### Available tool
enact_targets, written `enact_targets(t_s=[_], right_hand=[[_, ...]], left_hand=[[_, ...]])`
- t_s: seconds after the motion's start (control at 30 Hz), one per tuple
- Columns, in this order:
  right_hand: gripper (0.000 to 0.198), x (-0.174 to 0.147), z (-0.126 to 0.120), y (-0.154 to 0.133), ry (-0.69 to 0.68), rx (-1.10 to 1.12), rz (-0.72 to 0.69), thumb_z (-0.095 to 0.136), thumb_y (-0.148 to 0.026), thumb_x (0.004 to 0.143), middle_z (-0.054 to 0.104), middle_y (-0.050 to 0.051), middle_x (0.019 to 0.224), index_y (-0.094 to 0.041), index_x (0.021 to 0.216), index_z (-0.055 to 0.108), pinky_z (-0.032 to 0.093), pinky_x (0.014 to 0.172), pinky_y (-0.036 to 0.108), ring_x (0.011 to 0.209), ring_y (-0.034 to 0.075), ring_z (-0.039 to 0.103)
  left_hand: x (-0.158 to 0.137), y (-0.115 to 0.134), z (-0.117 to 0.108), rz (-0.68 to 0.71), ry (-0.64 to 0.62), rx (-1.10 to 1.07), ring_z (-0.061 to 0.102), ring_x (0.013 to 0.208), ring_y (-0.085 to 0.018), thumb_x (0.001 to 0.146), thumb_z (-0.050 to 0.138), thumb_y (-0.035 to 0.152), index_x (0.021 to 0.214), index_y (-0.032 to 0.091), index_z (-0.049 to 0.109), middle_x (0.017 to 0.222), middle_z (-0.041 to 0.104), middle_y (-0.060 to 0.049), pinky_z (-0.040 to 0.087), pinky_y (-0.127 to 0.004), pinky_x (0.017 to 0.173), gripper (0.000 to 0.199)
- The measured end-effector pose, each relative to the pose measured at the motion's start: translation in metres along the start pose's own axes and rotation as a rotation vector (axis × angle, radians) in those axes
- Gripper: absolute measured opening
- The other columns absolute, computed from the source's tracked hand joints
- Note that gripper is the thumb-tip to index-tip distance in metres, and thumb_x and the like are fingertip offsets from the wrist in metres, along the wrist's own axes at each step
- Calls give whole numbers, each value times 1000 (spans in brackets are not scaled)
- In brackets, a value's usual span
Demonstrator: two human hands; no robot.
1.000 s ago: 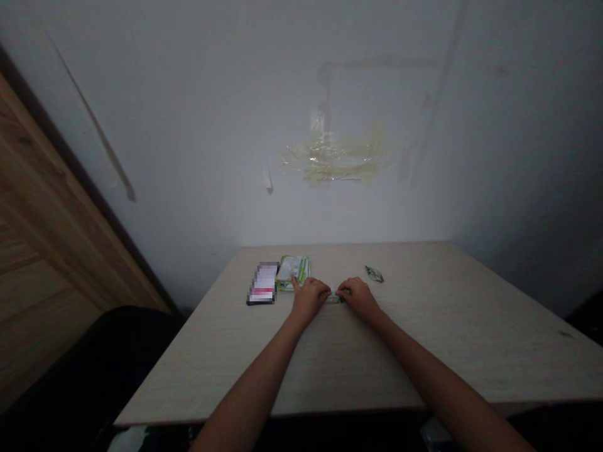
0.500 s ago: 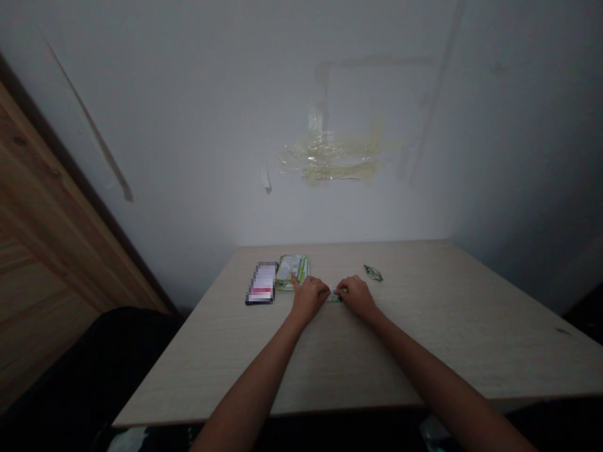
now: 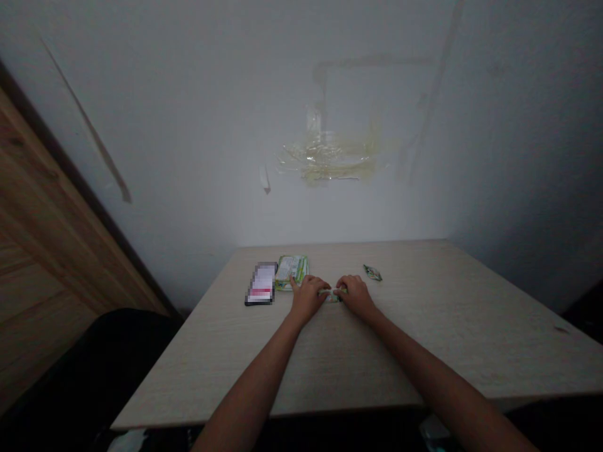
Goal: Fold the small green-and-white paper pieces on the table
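Note:
A small green and white packet (image 3: 333,297) lies on the table between my hands, partly covered by my fingers. My left hand (image 3: 309,295) is closed on its left end, thumb and fingers bent in. On the opposite end, my right hand (image 3: 353,294) pinches it with curled fingers. Just beyond my left hand is a larger green and white printed packet (image 3: 293,269). A similar small green packet (image 3: 372,272) rests by itself beyond my right hand.
A phone (image 3: 262,284) with a blurred-out screen lies left of the larger packet. The pale wooden table (image 3: 396,364) meets a wall (image 3: 198,157) marked with old tape (image 3: 330,160). A black chair-like shape (image 3: 89,370) stands at the left.
My fingers have shifted slightly on the small packet, and a little more of it shows by my left fingertips. Everything else lies as before.

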State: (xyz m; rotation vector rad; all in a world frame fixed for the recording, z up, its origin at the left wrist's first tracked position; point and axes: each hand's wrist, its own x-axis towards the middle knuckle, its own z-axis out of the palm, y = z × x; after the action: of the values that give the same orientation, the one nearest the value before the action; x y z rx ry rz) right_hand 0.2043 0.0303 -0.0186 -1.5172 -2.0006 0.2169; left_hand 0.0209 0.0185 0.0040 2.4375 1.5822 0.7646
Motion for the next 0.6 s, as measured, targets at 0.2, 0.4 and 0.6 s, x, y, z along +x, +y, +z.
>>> enact_targets(t_s=[0.2,0.4,0.6], right_hand=[[12,-1,-1,3,5,7,-26,67,-31,84,62,6,96,-20,88,67,36,87,31,98,21,50],[12,-2,-3,5,45,60,-75,64,-29,86,60,8,96,-20,88,72,37,92,35,100,23,49],[13,-7,-10,8,100,82,-158,63,-24,85,64,9,97,-20,87,75,39,94,38,100,23,52]], left_hand=[[1,-3,4,-11,-33,-16,48,128,-27,88,60,31,103,37,71,118,71,0,-7,-75,108,20],[-3,-6,-5,103,-42,41,48,128,-25,88,60,36,100,38,72,116,72,2,-14,-72,108,17],[-8,-2,-14,167,-12,98,53,117,-22,89,59,37,98,38,73,105,73,3,-14,-69,110,17]])
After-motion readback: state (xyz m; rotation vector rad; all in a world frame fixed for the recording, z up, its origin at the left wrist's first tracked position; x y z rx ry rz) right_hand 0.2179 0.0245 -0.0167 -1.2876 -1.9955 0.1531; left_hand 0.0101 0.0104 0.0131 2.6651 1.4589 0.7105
